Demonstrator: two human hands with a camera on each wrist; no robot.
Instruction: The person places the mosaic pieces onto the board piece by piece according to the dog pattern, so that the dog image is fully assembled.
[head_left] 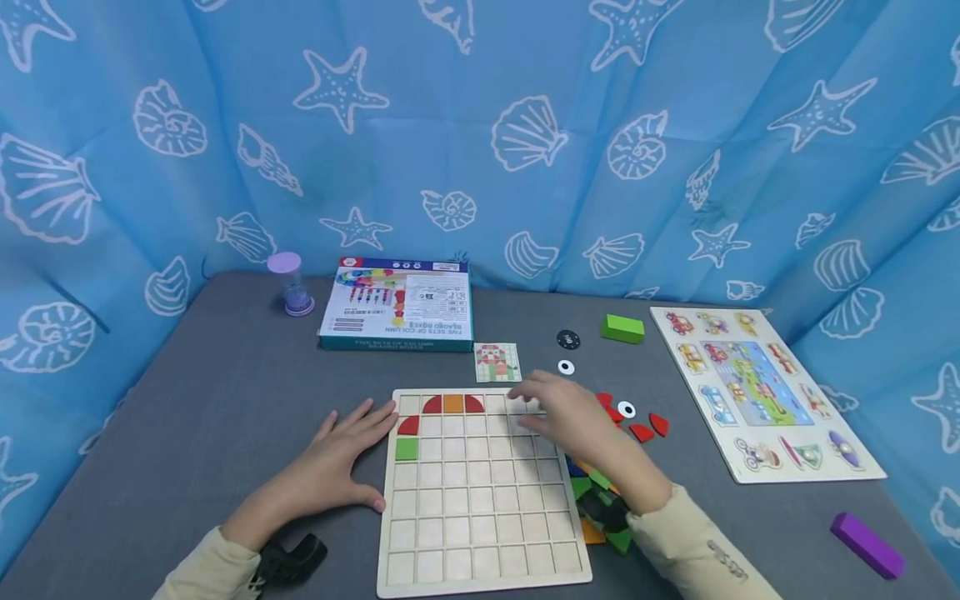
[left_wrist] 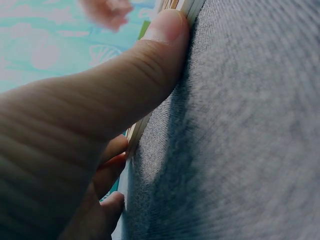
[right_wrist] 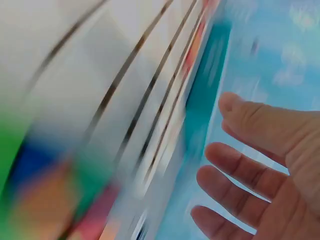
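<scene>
Two bare hands work at a wooden grid board (head_left: pixel 480 500) on a gray table (head_left: pixel 225 417). The left hand (head_left: pixel 341 461) lies spread against the board's left edge, thumb and fingertips touching it without clenching. The right hand (head_left: pixel 561 412), its grip released and fingers loosely bent, hovers above the far right corner, obscuring several squares there.

Red pieces (head_left: pixel 432 405), an orange square (head_left: pixel 453 403) and a green square (head_left: pixel 406 449) sit in the upper left cells. A heap of colored pieces (head_left: pixel 592 531), just beside the board's right edge, is partly hidden by the right forearm and a black wrist device (head_left: pixel 603 508); the right wrist view smears nearby colors into a blur. In the left wrist view, the right hand is blurred and cut off at the top. Both sleeves (head_left: pixel 697 542) run out of the head view.

Beyond the board, lettering on a boxed set (head_left: pixel 397 308) reads "FIVE SETS OF COLUMN," apparently followed by "BEADED BOXES"; its smaller print is illegible. Markings on a black disc (head_left: pixel 568 339) and the right sleeve cannot be read, and fine details of a small pattern card (head_left: pixel 497 362) are indistinct.
</scene>
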